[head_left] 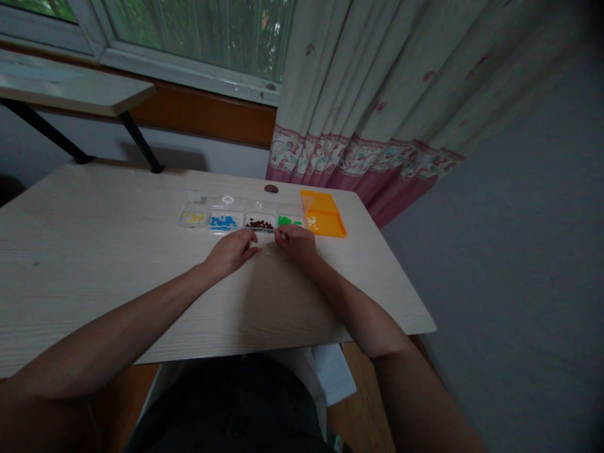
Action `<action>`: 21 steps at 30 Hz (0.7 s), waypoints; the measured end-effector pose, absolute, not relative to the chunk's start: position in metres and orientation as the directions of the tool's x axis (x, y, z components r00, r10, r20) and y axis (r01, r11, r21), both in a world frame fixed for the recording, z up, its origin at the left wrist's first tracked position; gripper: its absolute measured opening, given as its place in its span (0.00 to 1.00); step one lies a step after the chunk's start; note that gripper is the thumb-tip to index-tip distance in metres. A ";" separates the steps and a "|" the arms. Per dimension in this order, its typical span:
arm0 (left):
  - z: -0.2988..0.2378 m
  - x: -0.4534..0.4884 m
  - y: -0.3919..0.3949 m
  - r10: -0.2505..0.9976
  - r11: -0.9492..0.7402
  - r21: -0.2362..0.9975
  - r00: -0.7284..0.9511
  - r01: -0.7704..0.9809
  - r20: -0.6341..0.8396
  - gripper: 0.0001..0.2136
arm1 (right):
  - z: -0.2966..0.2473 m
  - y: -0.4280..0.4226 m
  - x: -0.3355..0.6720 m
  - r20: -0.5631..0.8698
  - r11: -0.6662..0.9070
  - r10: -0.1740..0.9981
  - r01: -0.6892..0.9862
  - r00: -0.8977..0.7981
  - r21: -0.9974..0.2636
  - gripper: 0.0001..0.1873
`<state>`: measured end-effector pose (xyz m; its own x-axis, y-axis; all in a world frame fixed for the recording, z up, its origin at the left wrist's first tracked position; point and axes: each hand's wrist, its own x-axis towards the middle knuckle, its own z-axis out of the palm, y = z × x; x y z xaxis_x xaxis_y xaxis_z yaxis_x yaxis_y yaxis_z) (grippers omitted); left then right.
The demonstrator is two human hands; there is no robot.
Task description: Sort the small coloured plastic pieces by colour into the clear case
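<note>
Dark clothing [231, 409] fronts the desk [141, 245]; past left hand [234, 248] and right hand [298, 241], fingers half-curled, grip unclear, a box row [261, 207] parallels the far edge.

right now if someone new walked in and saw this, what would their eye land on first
Probably the bright orange tray at the right end of the row of clear plastic compartments, then the small blue pieces in the second compartment from the left. The left hand and right hand, at the near side of that row, would likely draw the eye next, with the floral curtain hanging behind the table.
</note>
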<state>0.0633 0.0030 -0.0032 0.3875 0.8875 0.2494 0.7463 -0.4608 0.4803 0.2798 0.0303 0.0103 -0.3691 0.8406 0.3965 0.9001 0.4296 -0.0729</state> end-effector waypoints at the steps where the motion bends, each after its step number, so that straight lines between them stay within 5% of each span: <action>1: -0.004 0.062 0.004 0.883 -0.469 0.483 0.396 0.739 0.252 0.09 | 0.011 0.030 0.280 0.388 0.428 0.845 0.901 -0.369 -0.076 0.16; 14: -0.002 0.061 0.007 0.878 -0.478 0.459 0.404 0.749 0.256 0.09 | 0.010 0.032 0.281 0.364 0.443 0.850 0.890 -0.380 -0.105 0.16; 21: -0.009 0.057 0.011 0.896 -0.444 0.603 0.349 0.663 0.275 0.12 | 0.010 0.026 0.280 0.333 0.682 0.712 0.720 -0.617 -0.124 0.15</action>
<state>0.0569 0.0109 -0.0087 0.3495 0.8957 0.2750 0.6633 -0.4438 0.6025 0.2800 0.0260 0.0096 -0.6175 0.7124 0.3334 0.7203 0.6824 -0.1242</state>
